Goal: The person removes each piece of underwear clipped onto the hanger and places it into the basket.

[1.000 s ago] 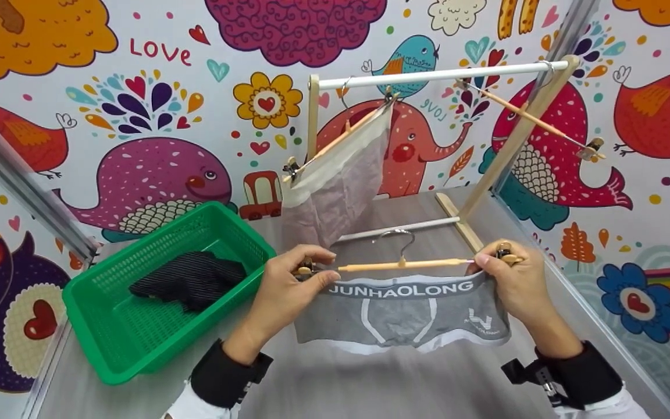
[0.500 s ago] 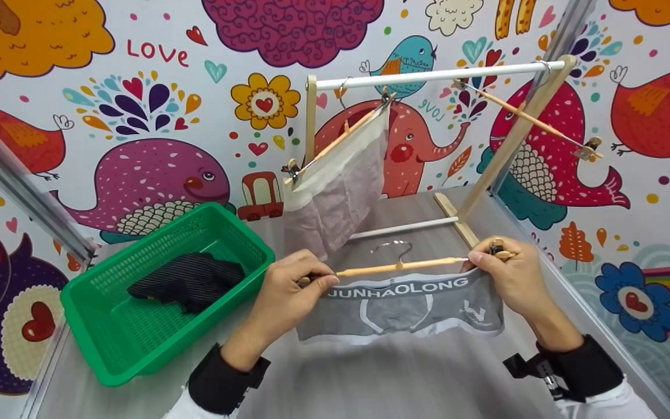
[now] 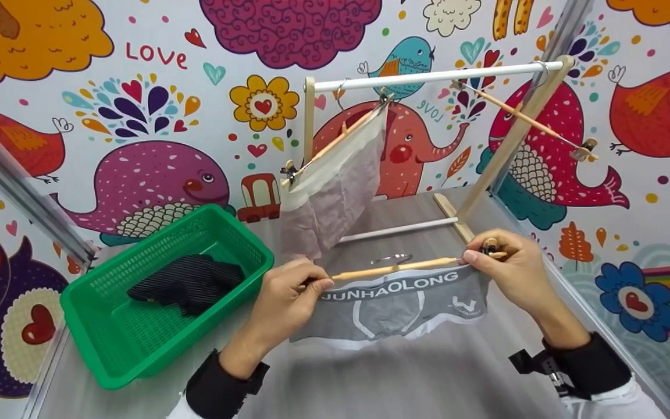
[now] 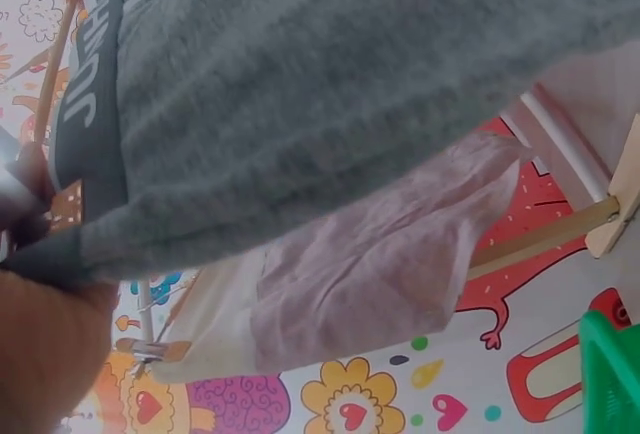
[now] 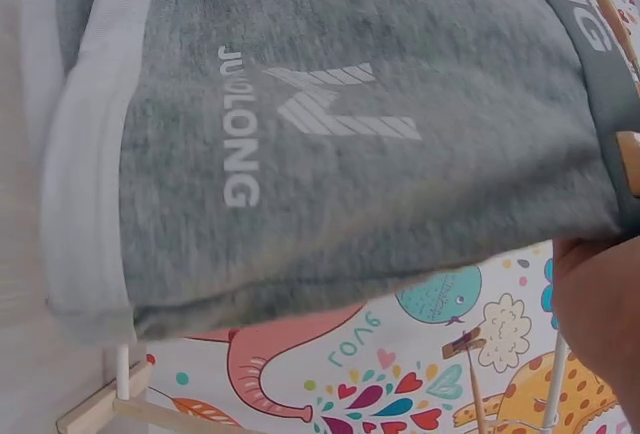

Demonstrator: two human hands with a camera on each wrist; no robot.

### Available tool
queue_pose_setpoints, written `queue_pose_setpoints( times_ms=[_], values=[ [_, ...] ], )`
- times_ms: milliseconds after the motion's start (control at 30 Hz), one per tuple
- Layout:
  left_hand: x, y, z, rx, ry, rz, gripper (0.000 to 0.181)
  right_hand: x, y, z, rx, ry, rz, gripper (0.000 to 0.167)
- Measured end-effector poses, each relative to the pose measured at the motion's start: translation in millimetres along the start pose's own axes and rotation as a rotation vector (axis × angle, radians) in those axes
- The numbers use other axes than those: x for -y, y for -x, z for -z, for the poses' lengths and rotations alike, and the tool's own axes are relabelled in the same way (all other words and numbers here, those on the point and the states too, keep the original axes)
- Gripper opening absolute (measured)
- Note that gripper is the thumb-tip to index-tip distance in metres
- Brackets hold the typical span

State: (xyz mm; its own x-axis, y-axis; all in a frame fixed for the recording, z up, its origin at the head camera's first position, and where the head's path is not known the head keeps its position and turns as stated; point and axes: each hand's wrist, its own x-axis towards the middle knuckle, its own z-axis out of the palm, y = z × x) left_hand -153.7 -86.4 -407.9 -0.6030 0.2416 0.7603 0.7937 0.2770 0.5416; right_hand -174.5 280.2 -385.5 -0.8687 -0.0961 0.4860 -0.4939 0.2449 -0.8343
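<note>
Grey underpants (image 3: 390, 308) with a lettered waistband hang below a wooden clip hanger (image 3: 393, 269), stretched between both hands. At the left end, the left hand (image 3: 288, 297) pinches hanger and waistband, its clip mostly hidden by the fingers. The right hand (image 3: 512, 270) grips the other end, where a clip shows above the fingers. The hanger's metal hook lies tipped back, away from the body. In the left wrist view the grey cloth (image 4: 330, 74) fills the upper part; the right wrist view shows the printed leg (image 5: 340, 154) close up.
Behind the hands stands a rack with a white rail (image 3: 439, 76). From it hang pale pink underpants (image 3: 335, 192) on one hanger and a bare clip hanger (image 3: 521, 116). At left, a green basket (image 3: 108, 372) holds dark striped cloth (image 3: 189, 282).
Both hands have shifted slightly left with the hanger and grey underpants. The left end has dropped a little, and the hook has tipped from upright to nearly flat.
</note>
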Motion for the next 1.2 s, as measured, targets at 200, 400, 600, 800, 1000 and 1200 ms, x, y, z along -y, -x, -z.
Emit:
queue_pose_setpoints(
  times_ms=[200,400,600,800,1000,1200],
  values=[
    [-0.2,2.5,3.9,-0.007,-0.030,0.015,0.016,-1,-1.2,10,0.162,-0.164,0.126,0.027],
    [-0.3,2.2,6.0,-0.006,-0.043,0.007,0.015,-1,-1.9,15,0.197,-0.047,0.182,0.035],
    [-0.8,1.3,5.4,0.001,-0.052,0.026,0.018,-1,0.0,17,0.202,0.073,0.186,0.040],
    [-1.7,-0.1,4.8,0.028,-0.059,0.056,0.014,-1,0.3,15,0.164,0.123,0.136,0.036],
    [-1.5,-2.2,4.4,0.031,-0.062,0.049,0.013,-3,-0.7,11,0.139,0.135,0.147,0.033],
    [-1.2,-3.2,5.0,0.022,-0.065,0.023,0.014,-5,-0.5,10,0.132,0.151,0.167,0.033]
  ],
)
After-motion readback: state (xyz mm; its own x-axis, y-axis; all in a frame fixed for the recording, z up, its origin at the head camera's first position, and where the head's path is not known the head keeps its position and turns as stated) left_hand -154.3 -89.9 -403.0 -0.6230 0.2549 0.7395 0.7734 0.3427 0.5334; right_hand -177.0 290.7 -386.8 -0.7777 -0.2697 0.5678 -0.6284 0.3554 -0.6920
